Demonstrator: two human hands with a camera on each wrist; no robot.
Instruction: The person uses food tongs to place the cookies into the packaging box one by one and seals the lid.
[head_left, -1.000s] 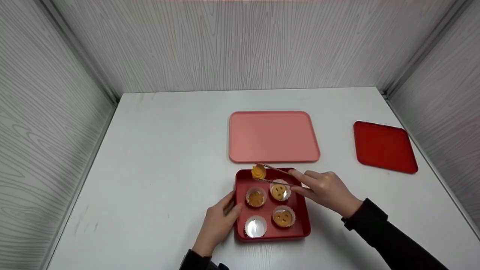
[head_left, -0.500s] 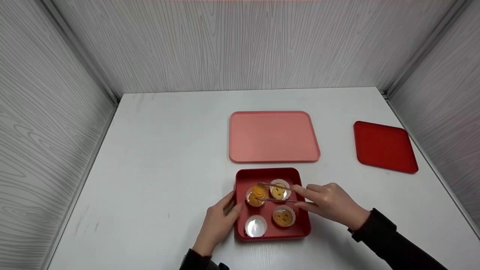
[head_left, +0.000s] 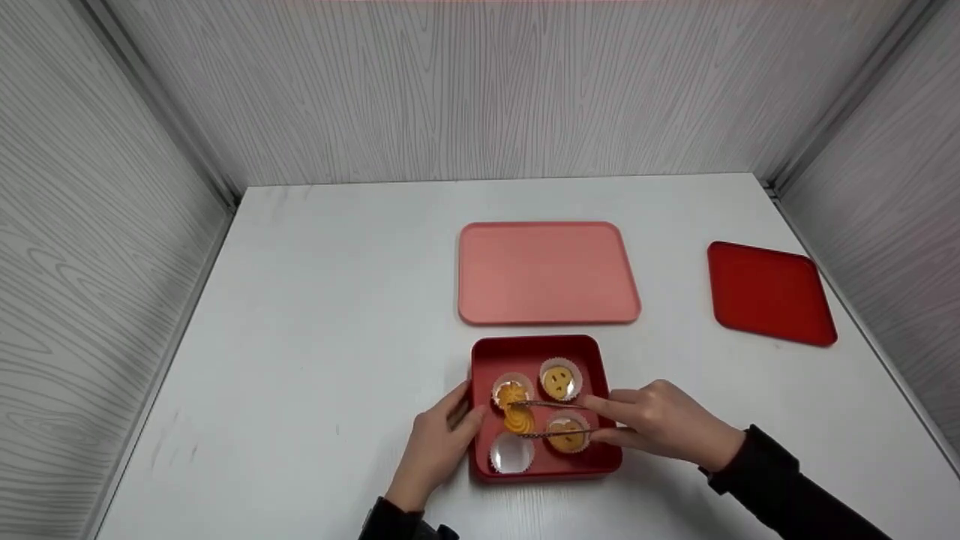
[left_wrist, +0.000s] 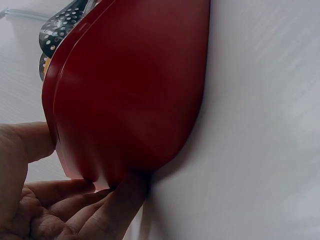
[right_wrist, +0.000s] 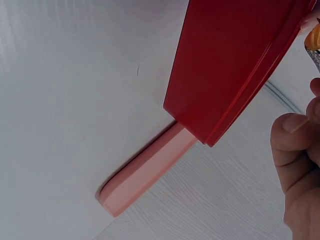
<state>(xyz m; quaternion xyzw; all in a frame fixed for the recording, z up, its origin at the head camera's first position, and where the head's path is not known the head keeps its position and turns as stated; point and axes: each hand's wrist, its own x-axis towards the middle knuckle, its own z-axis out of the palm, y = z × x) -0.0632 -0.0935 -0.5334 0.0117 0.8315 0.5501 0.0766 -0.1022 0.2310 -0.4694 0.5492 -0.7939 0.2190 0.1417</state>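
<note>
My right hand [head_left: 664,427] holds metal tongs [head_left: 559,405] by the sides. Their tips pinch a yellow swirl cookie [head_left: 519,420] over the red box [head_left: 540,470], above the gap between its two left paper cups. My left hand [head_left: 435,446] holds the box's left side, thumb at the rim. In the far-left cup lies a flower-shaped cookie [head_left: 511,394]; the near-left cup [head_left: 512,454] shows its bright bottom. Round cookies with holes [head_left: 558,382] sit in the two right cups. The left wrist view shows the box's outer wall [left_wrist: 130,85] and dotted tong tips [left_wrist: 57,32].
A pink tray [head_left: 547,274] lies just beyond the box. Farther right is a flat red tray or lid [head_left: 771,294], slightly turned, near the table's right edge. Wood-grain panels [head_left: 480,90] stand at the back and both sides of the white table [head_left: 337,300].
The right hand has brought the tongs and swirl cookie toward the near side, from the box's far edge past the far-left cup. The left hand and the box have stayed put.
</note>
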